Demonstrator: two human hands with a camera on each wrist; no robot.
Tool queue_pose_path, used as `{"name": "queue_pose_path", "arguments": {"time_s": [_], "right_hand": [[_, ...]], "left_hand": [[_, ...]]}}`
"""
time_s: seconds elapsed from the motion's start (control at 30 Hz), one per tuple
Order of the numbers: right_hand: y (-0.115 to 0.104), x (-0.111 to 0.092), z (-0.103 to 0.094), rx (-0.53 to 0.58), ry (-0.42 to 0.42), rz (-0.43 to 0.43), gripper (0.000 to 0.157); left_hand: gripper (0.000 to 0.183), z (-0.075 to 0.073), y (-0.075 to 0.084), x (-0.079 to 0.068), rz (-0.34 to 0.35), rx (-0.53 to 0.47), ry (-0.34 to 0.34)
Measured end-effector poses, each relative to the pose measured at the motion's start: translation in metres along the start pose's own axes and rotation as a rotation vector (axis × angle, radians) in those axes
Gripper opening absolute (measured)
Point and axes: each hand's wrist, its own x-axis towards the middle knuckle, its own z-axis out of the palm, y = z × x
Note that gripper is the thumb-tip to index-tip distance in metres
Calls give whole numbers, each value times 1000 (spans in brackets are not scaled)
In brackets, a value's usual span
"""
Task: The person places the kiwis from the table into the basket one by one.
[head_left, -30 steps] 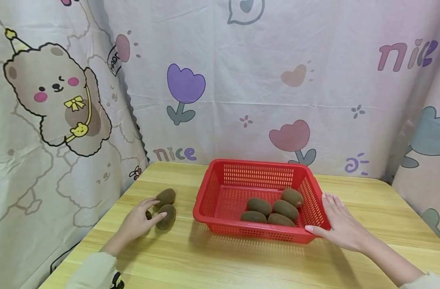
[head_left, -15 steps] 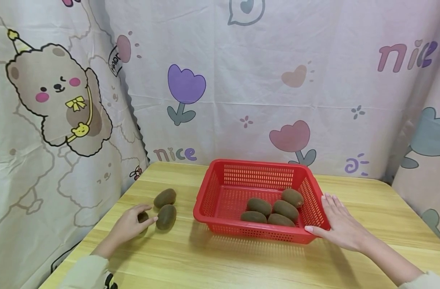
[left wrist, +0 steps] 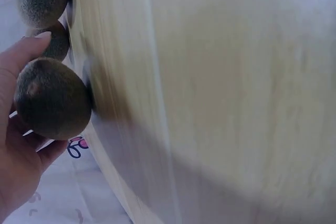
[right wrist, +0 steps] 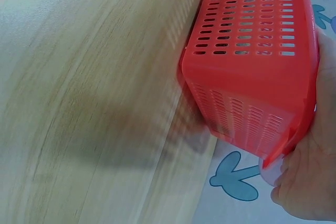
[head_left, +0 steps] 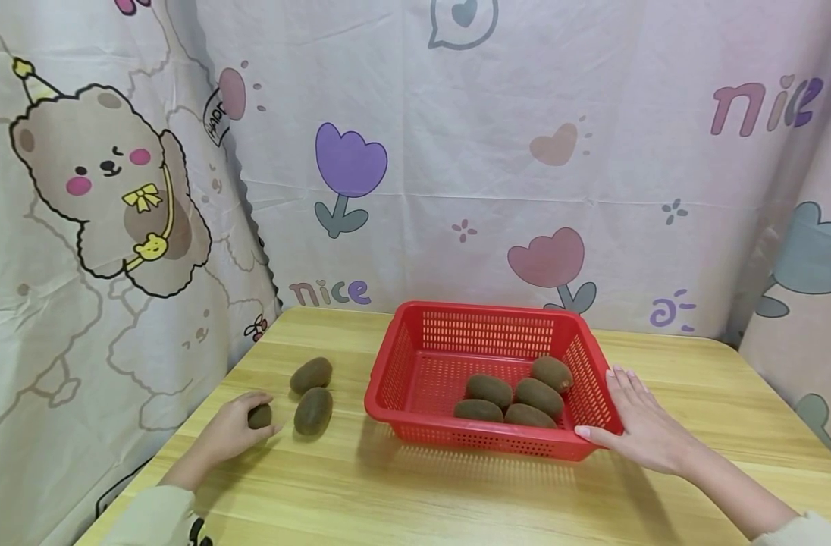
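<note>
My left hand [head_left: 227, 431] curls its thumb and fingers around a brown kiwi [head_left: 259, 416] on the left of the table. In the left wrist view this kiwi [left wrist: 52, 100] touches the tabletop, with the thumb above it and fingers behind. Just right of that hand lie two more kiwis, a farther one [head_left: 312, 376] and a nearer one [head_left: 313, 412]. My right hand [head_left: 650, 428] rests on the right rim of a red plastic basket [head_left: 484, 307], fingers straight along the side and thumb at the front corner. Several kiwis [head_left: 540, 397] lie in the basket's right half.
The light wooden table [head_left: 429, 500] has rounded back corners. Behind it and to the left hangs a printed cloth [head_left: 443, 167] with tulips and a bear.
My left hand has drawn left and slightly toward me, away from the two other kiwis; the kiwi within it has shifted left too. My right hand and the basket stay in place.
</note>
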Motion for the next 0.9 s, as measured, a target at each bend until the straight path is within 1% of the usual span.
{"name": "queue_pose_path", "arguments": {"time_s": [0.17,0.37,0.53,0.63,0.77,0.9], "right_hand": [[0,0,0,13,0,1,104],[0,0,0,23,-4,3,104],[0,0,0,32,-8,5,104],[1,0,0,42,-8,4,104],[1,1,0,53,-7,1,104],[1,0,0,52,-7,-2,104]], "left_hand": [[64,-1,-2,0,6,20,-57],[79,-4,-4,-2,20,59,-79],[88,-6,-8,-3,15,70,-118],[86,-8,-9,-4,0,45,-146],[77,-12,-10,-5,-27,-47,-186],[70,-13,-10,-6,-82,-121,-215]]}}
